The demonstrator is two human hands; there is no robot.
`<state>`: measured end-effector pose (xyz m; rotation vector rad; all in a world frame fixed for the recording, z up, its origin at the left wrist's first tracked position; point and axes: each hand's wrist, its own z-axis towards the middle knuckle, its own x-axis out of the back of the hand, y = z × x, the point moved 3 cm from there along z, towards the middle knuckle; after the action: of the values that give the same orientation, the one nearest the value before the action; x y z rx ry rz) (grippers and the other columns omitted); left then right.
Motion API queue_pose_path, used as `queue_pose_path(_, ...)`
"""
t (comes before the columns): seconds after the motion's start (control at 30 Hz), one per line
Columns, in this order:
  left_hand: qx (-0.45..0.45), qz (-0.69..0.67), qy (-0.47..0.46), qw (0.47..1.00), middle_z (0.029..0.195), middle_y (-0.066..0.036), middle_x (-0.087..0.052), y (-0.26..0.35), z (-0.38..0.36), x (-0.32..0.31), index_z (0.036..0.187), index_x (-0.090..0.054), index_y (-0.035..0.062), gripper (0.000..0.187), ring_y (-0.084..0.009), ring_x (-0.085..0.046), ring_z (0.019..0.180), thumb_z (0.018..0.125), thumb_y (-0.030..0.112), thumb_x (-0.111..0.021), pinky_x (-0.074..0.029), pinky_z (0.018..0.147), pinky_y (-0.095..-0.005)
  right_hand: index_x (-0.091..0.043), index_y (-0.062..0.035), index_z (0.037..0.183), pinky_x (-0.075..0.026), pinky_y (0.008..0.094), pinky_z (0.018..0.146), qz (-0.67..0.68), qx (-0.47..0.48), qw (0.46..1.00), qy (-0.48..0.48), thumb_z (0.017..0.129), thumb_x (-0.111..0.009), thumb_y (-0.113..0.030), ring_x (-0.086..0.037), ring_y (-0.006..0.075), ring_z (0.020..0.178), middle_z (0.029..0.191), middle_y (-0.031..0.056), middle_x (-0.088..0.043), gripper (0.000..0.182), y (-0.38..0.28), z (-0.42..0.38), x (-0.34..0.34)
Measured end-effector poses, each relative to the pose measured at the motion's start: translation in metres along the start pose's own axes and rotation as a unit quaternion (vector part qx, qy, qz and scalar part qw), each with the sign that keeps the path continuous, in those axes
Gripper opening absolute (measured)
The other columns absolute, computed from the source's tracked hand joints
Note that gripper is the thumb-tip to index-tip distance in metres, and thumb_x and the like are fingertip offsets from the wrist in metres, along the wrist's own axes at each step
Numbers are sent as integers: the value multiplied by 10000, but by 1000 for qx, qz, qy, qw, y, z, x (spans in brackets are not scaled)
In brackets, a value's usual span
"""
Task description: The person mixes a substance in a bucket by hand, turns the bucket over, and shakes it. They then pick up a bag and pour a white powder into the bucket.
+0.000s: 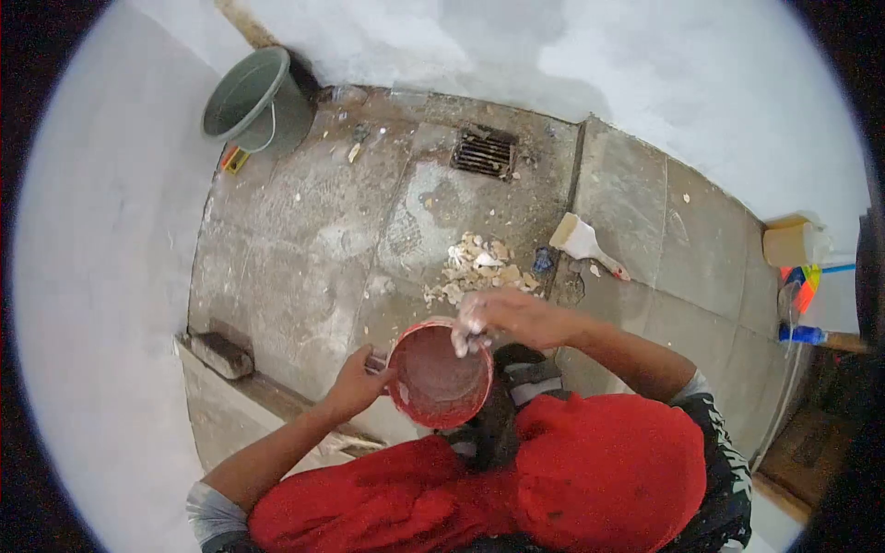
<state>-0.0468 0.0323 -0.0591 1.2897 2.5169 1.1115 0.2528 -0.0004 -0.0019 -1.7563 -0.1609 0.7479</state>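
A round red bucket (441,376) with a greyish, coated inside stands upright in front of my body. My left hand (359,380) is closed on its left rim, the thumb and fingers pinching the wall. Over the right rim hovers my right hand (505,319), its whitened fingers curled down toward the opening; I cannot tell what they hold. Just beyond the right hand lies a pile of pale broken flakes (479,263) on the floor. To the right of the pile rests a wide brush (587,243) with a white handle and a red tip.
A grey-green bucket (244,103) with a wire handle stands in the far left corner. A metal drain grate (484,152) is set in the stained tile floor. At left lies a grey block (221,356) by a ledge. A cream container (791,243) stands at the right wall.
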Motion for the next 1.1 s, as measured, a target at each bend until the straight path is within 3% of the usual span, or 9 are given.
queue_pose_path(0.13,40,-28,-10,999,1037,-204,-595,10,0,2,1148,-502,-59,358,-266,-657,907,881,114,-667,-614,733,-366,-626,-32,991,-469,262,712,160,-2,974,162,1056,-412,-317,-578,108,778,883,25,-653,363,9,-17,23)
queue_pose_path(0.37,74,-32,-22,996,1064,-210,-599,5,9,5,1147,-473,-59,324,-283,-665,937,893,63,-633,-626,768,-398,-633,-41,1018,-458,255,653,96,2,977,191,1059,-425,-325,-562,83,757,893,7,-647,354,6,-32,36)
queue_pose_path(0.43,76,-44,-22,996,1063,-219,-596,7,6,4,1138,-475,-72,346,-272,-663,928,886,86,-651,-622,748,-384,-582,-27,1053,-482,315,802,102,-17,981,166,1061,-412,-316,-588,153,888,989,80,-633,336,16,-35,43)
queue_pose_path(0.57,63,-30,20,997,1052,-213,-605,14,0,2,1132,-468,-82,346,-271,-665,930,899,100,-649,-623,738,-380,-578,-37,1043,-481,315,800,68,27,987,146,1056,-427,-306,-596,147,895,976,69,-633,309,21,-37,46)
queue_pose_path(0.63,77,-23,47,996,1046,-209,-608,13,-4,3,1138,-461,-86,360,-270,-665,927,901,107,-652,-623,734,-378,-637,-41,1010,-485,264,725,-18,-15,972,232,1035,-482,-239,-593,106,802,911,21,-659,253,25,-43,52)
queue_pose_path(0.77,31,-51,-21,998,1013,-200,-611,14,-4,3,1139,-454,-99,406,-262,-670,901,877,111,-683,-624,721,-368,-646,-33,952,-481,286,756,154,-8,970,186,1027,-493,-235,-607,131,818,871,27,-648,265,6,-44,43)
queue_pose_path(0.83,25,-76,-25,996,1005,-198,-612,20,-6,-3,1131,-457,-100,413,-259,-673,887,866,110,-695,-625,717,-361,-562,-56,965,-455,332,773,-205,28,961,182,1048,-411,-311,-559,172,803,847,59,-591,308,12,-48,56)
queue_pose_path(0.93,4,-107,-27,994,973,-187,-610,38,-13,-5,1082,-477,-78,378,-253,-678,873,849,106,-711,-628,685,-357,-641,-47,829,-459,284,789,17,-19,967,253,1021,-494,-280,-585,144,767,823,31,-626,336,17,-49,54)
queue_pose_path(1.1,12,-116,-15,993,928,-161,-600,51,-16,-1,1070,-475,-43,326,-262,-691,823,851,74,-686,-637,630,-373,-623,-64,974,-465,293,795,-80,-3,966,244,976,-588,-203,-566,123,840,924,24,-613,143,18,-43,36)
